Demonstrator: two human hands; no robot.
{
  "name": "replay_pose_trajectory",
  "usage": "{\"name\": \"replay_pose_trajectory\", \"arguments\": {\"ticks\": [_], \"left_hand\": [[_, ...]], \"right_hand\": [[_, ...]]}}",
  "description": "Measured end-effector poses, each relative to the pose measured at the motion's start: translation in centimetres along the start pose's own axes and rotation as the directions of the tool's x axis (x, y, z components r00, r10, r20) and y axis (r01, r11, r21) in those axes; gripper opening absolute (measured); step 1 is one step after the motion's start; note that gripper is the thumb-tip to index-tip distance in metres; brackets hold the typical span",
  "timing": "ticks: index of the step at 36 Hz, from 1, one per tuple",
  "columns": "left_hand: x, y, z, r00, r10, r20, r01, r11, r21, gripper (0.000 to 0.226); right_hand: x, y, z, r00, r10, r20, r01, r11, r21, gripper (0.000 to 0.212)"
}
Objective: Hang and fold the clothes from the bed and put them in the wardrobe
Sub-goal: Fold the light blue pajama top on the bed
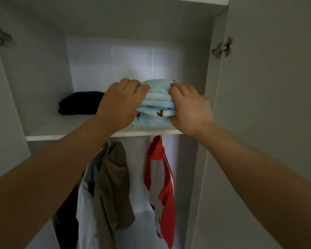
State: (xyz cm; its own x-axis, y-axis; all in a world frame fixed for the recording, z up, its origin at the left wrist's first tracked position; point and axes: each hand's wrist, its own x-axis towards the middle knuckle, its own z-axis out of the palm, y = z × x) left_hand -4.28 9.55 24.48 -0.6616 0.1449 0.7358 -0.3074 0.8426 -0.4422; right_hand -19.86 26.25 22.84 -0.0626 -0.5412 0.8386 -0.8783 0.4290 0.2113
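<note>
Clutching folded blue garment (157, 102) on wardrobe shelf (52, 128)

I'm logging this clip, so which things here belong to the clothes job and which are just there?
Part of the job: light blue folded garment, gripped by left hand and right hand; wardrobe shelf; dark folded garment; hanging olive garment; hanging red jacket.
Just there: door hinge.

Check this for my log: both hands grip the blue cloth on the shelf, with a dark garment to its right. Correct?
No. The head view shows the dark garment left of the blue cloth; the rest holds.
</note>
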Motion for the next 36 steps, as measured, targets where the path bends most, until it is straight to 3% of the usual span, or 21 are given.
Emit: {"name": "replay_pose_trajectory", "arguments": {"ticks": [13, 17, 26, 29, 31, 33, 34, 36], "left_hand": [[9.1, -6.8, 14.5, 0.999, 0.017, -0.035, -0.014, 0.996, 0.087, 0.054], [12.5, -8.6, 18.8, 0.991, 0.062, -0.116, -0.055, 0.997, 0.061, 0.055], [20.9, -9.3, 27.2, 0.952, 0.115, -0.284, -0.097, 0.992, 0.075, 0.057], [22.1, -7.5, 30.7, 0.914, 0.099, -0.393, -0.073, 0.994, 0.081, 0.04], [21.6, -5.7, 33.7, 0.911, 0.138, -0.388, -0.118, 0.99, 0.076, 0.034], [20.0, -3.9, 36.4, 0.963, 0.189, -0.194, -0.186, 0.982, 0.036, 0.042], [19.1, -2.9, 38.0, 0.976, 0.216, -0.029, -0.216, 0.976, -0.027, 0.05], [17.6, -1.6, 40.8, 0.939, 0.263, 0.222, -0.201, 0.942, -0.267, 0.069]], "right_hand": [[9.4, 7.2, 13.1, 1.0, -0.002, 0.011, 0.003, 0.994, -0.109, 0.052], [11.9, 9.6, 15.9, 0.999, 0.036, 0.009, -0.034, 0.979, -0.199, 0.058], [16.5, 15.6, 21.1, 0.994, 0.096, -0.046, -0.106, 0.92, -0.377, 0.051], [16.7, 17.0, 23.6, 0.988, 0.145, -0.045, -0.15, 0.882, -0.448, 0.045], [15.4, 17.7, 25.7, 0.982, 0.188, 0.027, -0.154, 0.872, -0.465, 0.042], [13.1, 18.1, 28.1, 0.924, 0.294, 0.243, -0.151, 0.866, -0.476, 0.044], [11.9, 18.2, 29.3, 0.842, 0.372, 0.39, -0.162, 0.865, -0.475, 0.048], [10.1, 18.9, 31.2, 0.615, 0.504, 0.607, -0.303, 0.861, -0.408, 0.056]]}}
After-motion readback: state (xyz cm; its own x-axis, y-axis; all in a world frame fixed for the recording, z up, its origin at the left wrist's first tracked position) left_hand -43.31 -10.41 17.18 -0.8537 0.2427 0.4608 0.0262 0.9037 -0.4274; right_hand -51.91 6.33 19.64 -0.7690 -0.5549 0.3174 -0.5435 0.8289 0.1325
